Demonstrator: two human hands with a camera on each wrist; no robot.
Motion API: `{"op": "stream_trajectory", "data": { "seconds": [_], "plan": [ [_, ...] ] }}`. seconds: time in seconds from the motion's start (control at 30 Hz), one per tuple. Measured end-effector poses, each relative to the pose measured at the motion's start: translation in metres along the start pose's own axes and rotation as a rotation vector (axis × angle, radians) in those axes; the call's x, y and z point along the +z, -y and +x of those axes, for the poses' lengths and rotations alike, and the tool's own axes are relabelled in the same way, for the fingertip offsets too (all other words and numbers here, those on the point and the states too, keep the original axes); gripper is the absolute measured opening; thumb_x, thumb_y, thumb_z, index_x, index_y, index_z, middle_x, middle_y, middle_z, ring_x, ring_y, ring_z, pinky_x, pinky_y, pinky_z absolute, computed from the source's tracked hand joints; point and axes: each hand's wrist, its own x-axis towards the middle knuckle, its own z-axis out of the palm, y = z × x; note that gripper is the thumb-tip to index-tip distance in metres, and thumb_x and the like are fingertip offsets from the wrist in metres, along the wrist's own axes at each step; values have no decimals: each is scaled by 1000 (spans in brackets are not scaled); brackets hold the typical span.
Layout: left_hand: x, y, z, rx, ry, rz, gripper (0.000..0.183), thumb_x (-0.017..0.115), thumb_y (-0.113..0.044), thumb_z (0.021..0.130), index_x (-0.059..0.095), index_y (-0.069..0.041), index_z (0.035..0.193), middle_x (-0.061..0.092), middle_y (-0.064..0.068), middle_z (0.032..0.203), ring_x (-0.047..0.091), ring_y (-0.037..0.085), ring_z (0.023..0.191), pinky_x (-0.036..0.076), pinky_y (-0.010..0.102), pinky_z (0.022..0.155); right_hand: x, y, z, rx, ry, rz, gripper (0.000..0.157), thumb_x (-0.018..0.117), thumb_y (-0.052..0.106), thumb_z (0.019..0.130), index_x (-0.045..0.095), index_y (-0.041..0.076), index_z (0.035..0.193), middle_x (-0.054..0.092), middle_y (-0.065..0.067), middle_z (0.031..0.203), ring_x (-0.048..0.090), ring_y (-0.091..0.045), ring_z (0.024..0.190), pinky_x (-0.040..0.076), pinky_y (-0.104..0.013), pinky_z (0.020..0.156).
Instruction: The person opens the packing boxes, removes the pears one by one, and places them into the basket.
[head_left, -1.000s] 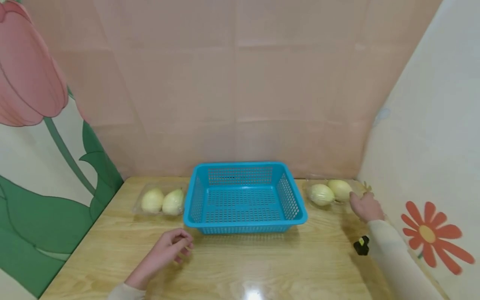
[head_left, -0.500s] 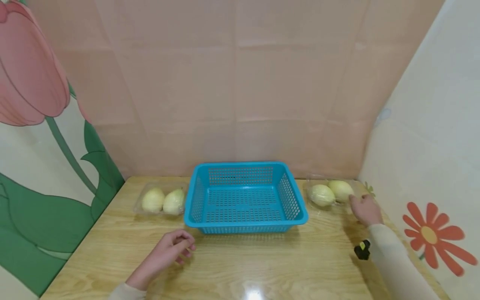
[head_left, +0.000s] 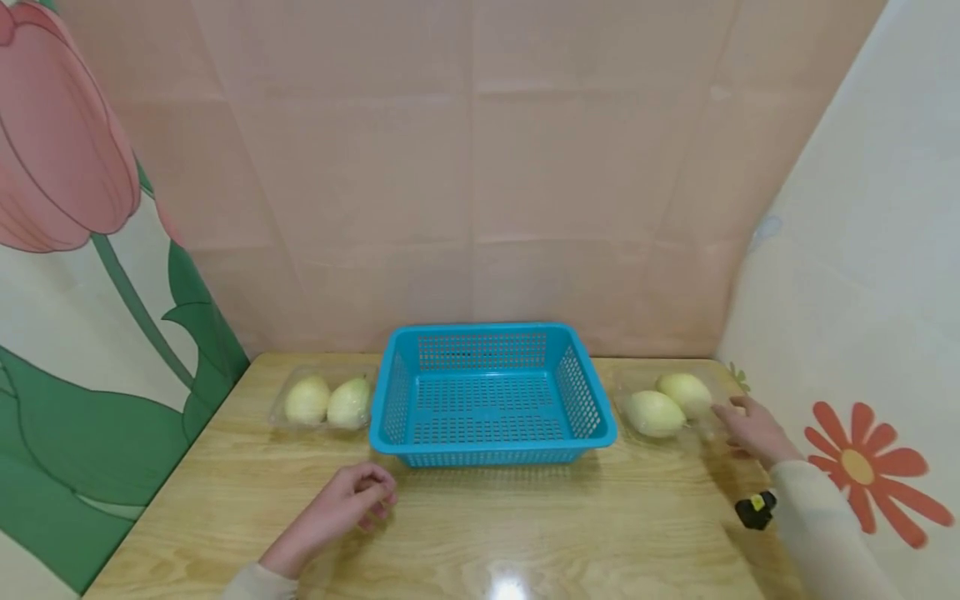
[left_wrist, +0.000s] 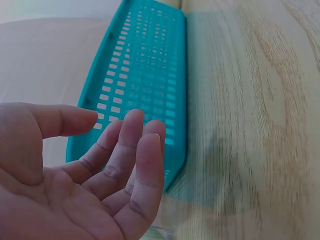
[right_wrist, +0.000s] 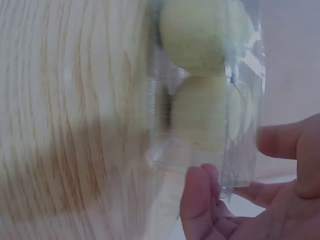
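One clear pack (right_wrist: pixel 239 170), two pale fruits (head_left: pixel 655 414) inside, right of one blue basket (head_left: pixel 493 448); right hand (head_left: pixel 756 429) pinches the pack's outer end. Second pack (head_left: pixel 330 372), two more fruits (head_left: pixel 307 402), left of basket. Left hand (head_left: pixel 347 502) before basket, thumb apart from fingers. One table (head_left: pixel 480 525).

Looks like a small walled-in corner, more like a decorated booth than a whole room. There's a creased pinkish sheet (head_left: pixel 472 183) across the back, a huge cartoon tulip (head_left: pixel 67 142) at upper left of the frame, and a red-orange flower (head_left: pixel 856 467) on the pale wall (head_left: pixel 862 225) at right. Wood-grain bench (head_left: pixel 570 525) sits in between. Home, studio or something else? Honestly can't tell.
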Motion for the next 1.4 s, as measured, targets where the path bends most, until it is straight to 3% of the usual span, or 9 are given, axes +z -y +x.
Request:
{"op": "stream_trajectory", "data": {
  "seconds": [0.13,0.23,0.33,0.47,0.63,0.93,1.13,1.4],
  "plan": [
    [0,0,-1,-1,9,-5,30,53,-18,102,57,10,113,66,17,97,65,27,83,57,38,66,-5,-1,-8,4,26,-5,81,34,46,106,7,-17,149,42,-43,124,63,-28,83,59,-42,72],
    [1,1,-1,-7,14,-17,31,52,-18,102,57,10,114,67,17,98,65,26,84,56,38,67,-8,-1,-14,2,48,-21,78,37,43,107,11,-17,149,52,-32,111,60,-20,77,58,-38,68],
    [1,0,0,-15,25,-30,33,52,-19,102,57,10,115,67,17,98,65,26,84,56,38,68,-12,-1,-19,8,91,-29,74,40,39,107,14,-16,148,56,-23,105,60,-21,78,58,-38,69],
    [0,-2,1,-18,48,-47,34,52,-20,102,56,10,117,66,15,98,66,27,85,56,38,68,-19,-1,-24,17,178,-12,70,44,34,106,18,-14,149,59,-23,110,61,-24,86,58,-41,74],
    [0,-4,2,-8,72,-53,34,52,-20,103,57,11,117,66,15,98,66,29,86,57,39,68,-26,-2,-31,24,288,33,65,51,26,104,21,-11,150,59,-16,101,60,-25,84,58,-43,73],
    [6,-6,0,5,91,-46,31,54,-18,102,58,10,113,68,17,96,67,28,83,57,40,68,-24,18,-47,30,430,-19,58,60,28,100,40,-9,140,66,-10,100,63,-27,90,56,-45,74],
    [13,-9,-1,28,119,8,30,52,-14,99,57,11,116,68,17,90,66,27,82,58,42,67,-17,25,-58,-1,459,-40,46,63,27,97,51,-7,127,67,-10,104,61,-26,89,55,-44,73],
    [32,-10,-3,68,173,-5,26,52,-11,100,58,10,114,68,17,87,67,26,78,57,36,62,6,42,-77,-144,458,-55,26,70,23,93,60,-1,101,62,-7,77,57,-14,66,48,-27,53]
  ]
}}
